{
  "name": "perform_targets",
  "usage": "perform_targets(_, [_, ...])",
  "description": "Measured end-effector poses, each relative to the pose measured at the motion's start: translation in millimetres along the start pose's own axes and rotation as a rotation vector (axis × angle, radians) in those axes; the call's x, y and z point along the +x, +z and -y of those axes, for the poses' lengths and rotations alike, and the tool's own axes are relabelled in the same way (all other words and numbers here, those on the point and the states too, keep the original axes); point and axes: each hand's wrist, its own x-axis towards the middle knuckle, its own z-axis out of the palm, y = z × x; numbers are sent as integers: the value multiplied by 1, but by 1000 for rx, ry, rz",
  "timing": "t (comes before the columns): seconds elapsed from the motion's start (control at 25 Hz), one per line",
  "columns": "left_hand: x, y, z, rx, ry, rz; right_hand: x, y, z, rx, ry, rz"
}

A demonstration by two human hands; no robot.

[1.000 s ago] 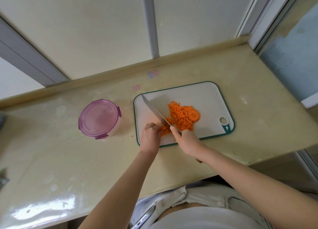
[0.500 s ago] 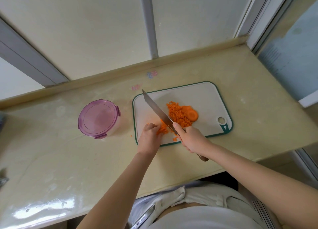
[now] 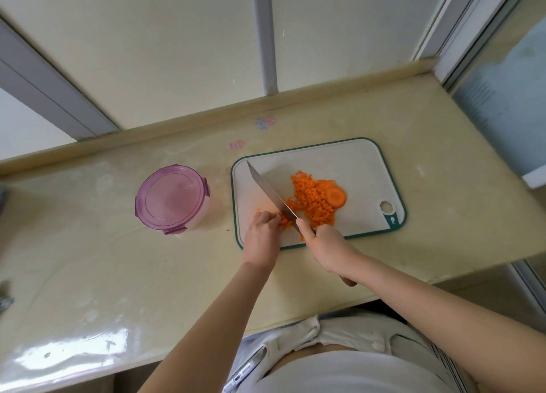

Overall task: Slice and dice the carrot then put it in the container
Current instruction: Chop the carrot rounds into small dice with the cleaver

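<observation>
- Fingers of our left hand are curling down onto a small clump of carrot near the board's front edge, pinning it. Our right hand is gripping the knife by its handle, forefinger lying along the blade's back.
- We are working on a pale worktop, with the white cutting board lying on it.
- Our container is sitting just left of the board with its purple lid on, so we are judging that nothing is going in yet.
- We are piling diced carrot right of the blade; most of the dicing looks done.
- We are seeing one round slice lying uncut against the heap, and one stray bit lying on the worktop.
</observation>
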Motion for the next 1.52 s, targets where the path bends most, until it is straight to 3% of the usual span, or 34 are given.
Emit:
perform_targets(0.24, [1, 4, 5, -29, 16, 0, 5, 5, 13, -110, -44, -20])
perform_targets(0.48, [4, -2, -1, -29, -18, 72, 16, 5, 5, -31, -28, -46])
perform_targets(0.76, [11, -17, -3, -68, -100, 246, 15, -14, 13, 207, 37, 66])
perform_targets(1.04, [8, -21, -3, -88, -169, 170, -5, -22, 17, 241, 25, 63])
perform_targets(1.24, [7, -15, -5, -28, -159, 214, -15, -15, 10, 233, 61, 57])
perform_targets(1.52, [1, -13, -7, 1, -98, 181, -11, -1, 3, 49, -2, 31])
